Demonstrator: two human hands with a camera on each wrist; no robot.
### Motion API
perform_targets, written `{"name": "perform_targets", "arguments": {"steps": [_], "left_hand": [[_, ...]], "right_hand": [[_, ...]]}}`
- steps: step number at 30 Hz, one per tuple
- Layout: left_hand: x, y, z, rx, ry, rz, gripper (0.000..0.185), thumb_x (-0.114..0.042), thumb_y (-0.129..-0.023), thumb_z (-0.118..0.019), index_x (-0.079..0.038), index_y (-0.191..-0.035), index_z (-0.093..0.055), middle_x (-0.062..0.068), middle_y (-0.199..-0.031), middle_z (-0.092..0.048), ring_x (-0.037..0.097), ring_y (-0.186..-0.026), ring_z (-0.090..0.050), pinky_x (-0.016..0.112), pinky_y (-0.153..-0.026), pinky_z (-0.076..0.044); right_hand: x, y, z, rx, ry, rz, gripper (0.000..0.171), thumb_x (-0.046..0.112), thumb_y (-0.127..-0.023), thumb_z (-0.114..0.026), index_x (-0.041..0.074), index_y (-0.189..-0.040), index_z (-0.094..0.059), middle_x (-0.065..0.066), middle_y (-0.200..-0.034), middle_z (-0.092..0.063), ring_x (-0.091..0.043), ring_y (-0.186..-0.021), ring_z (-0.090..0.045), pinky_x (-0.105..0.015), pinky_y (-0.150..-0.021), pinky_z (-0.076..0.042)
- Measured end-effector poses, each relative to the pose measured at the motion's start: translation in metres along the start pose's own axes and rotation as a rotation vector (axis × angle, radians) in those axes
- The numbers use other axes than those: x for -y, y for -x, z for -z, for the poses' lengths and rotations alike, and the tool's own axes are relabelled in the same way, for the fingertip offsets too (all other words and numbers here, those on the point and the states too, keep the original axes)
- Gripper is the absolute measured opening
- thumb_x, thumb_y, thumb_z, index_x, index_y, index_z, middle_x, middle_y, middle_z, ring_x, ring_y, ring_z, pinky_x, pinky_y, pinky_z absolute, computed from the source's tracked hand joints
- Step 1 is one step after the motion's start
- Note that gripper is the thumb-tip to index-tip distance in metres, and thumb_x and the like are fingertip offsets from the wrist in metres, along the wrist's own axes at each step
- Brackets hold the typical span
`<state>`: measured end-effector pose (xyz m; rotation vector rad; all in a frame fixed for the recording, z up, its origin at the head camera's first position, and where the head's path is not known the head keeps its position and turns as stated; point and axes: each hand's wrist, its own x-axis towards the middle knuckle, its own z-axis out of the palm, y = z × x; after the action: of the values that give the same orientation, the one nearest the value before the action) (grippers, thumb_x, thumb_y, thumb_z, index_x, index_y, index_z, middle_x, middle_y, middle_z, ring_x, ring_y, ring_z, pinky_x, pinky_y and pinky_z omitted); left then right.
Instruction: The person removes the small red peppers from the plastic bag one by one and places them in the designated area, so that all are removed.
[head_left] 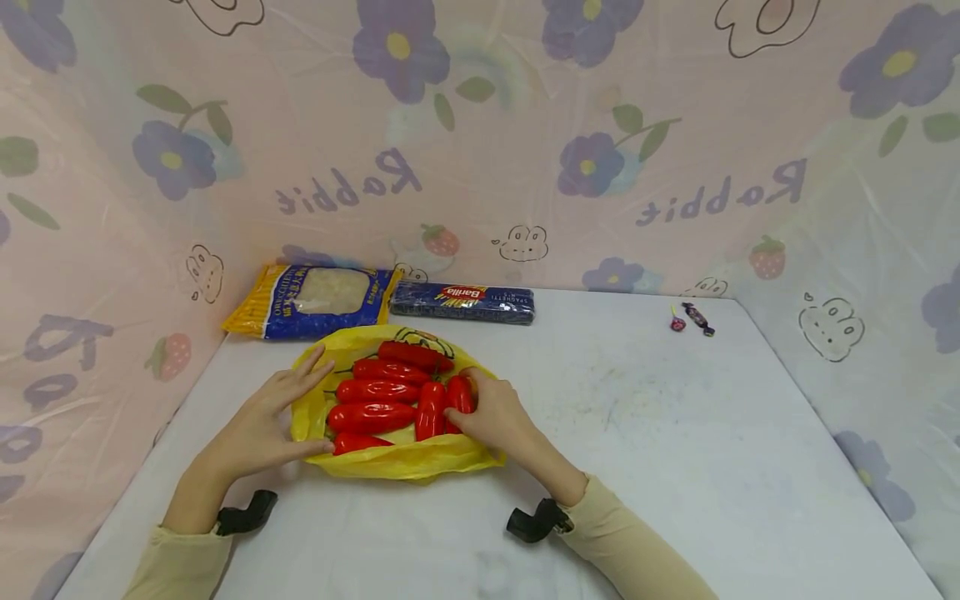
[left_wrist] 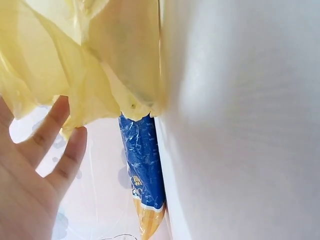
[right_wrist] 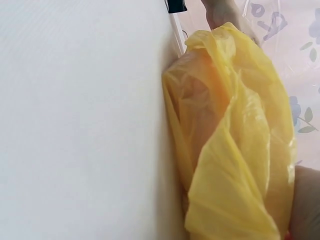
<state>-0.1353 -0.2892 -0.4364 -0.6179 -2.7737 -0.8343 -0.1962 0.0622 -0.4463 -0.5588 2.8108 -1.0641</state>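
A yellow plastic bag lies spread on the white table with several red peppers lying on it. My left hand rests with straight fingers on the bag's left edge, its thumb on the lower rim. My right hand is at the bag's right side, its thumb and fingers curled round the rightmost red pepper. The left wrist view shows my left hand below the crumpled yellow bag. The right wrist view is filled by the yellow bag against the table.
A blue and yellow pasta packet and a dark blue spaghetti box lie at the table's back edge. Two wrapped sweets sit at the back right. Flower-printed sheeting walls the table on three sides.
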Motion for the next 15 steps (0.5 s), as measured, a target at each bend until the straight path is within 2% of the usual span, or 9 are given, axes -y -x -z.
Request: {"name": "perform_targets", "arguments": {"steps": [3,9,15], "left_hand": [[-0.001,-0.001,0.001,0.017,-0.015,0.031,0.113,-0.046,-0.077,-0.095,-0.019,-0.168,-0.034,0.003,-0.177,-0.024,0.037,-0.139,-0.048,0.076,-0.104,-0.046],[-0.004,-0.003,0.002,0.102,-0.030,0.134,0.121,-0.057,-0.082,-0.087,-0.020,-0.172,-0.015,0.012,-0.176,-0.024,0.044,-0.142,-0.046,0.075,-0.106,-0.045],[-0.005,-0.003,0.002,0.149,0.011,0.161,0.127,-0.058,-0.081,-0.086,-0.015,-0.172,-0.009,0.007,-0.180,-0.009,0.051,-0.152,-0.034,0.077,-0.111,-0.037]], "right_hand": [[0.000,0.000,0.000,-0.011,-0.014,-0.011,0.058,0.029,-0.088,-0.080,0.005,-0.139,-0.064,-0.012,-0.114,-0.077,-0.024,-0.090,-0.069,-0.039,-0.078,-0.065],[0.001,0.000,0.004,-0.010,-0.060,-0.041,0.057,0.027,-0.088,-0.078,0.007,-0.139,-0.063,-0.010,-0.104,-0.076,-0.019,-0.080,-0.065,-0.030,-0.069,-0.062],[0.005,0.000,0.011,0.004,-0.132,-0.048,0.055,0.026,-0.090,-0.078,0.010,-0.140,-0.063,-0.008,-0.093,-0.073,-0.018,-0.075,-0.065,-0.027,-0.063,-0.062]]}}
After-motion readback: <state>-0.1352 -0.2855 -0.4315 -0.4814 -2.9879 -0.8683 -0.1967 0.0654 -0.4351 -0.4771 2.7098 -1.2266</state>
